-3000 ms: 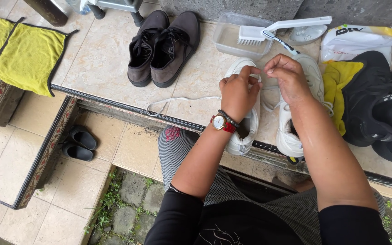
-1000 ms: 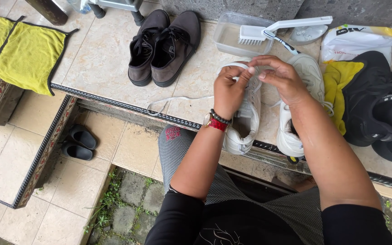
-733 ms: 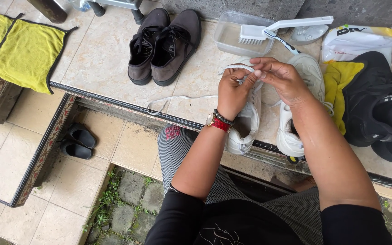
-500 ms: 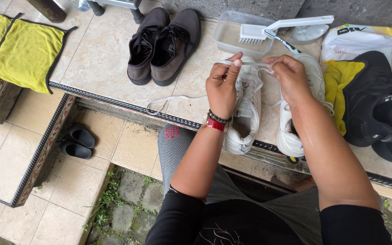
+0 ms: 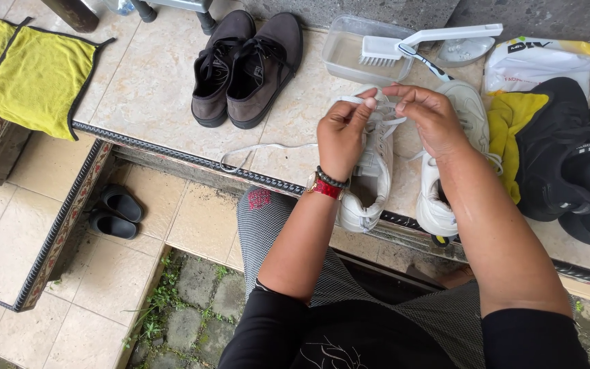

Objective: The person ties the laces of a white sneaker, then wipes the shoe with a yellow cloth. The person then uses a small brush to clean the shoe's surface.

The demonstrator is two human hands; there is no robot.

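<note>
Pinched between thumb and forefinger, the white lace (image 5: 360, 100) is held by the left hand (image 5: 341, 133) and the right hand (image 5: 428, 116) just above the toe end of a white sneaker (image 5: 370, 184). That shoe stands on the tiled ledge (image 5: 151, 89), its heel at the near edge, its partner (image 5: 445, 198) just beside it. A loose tail of lace (image 5: 254, 149) trails left across the tiles. Lace looks soft, light and limp, best taken near its tip; the shoe seems light and fairly stiff at the sole. Brown shoes (image 5: 247, 65), a brush (image 5: 431, 41) over a clear tub (image 5: 356, 58) sit farther back
</note>
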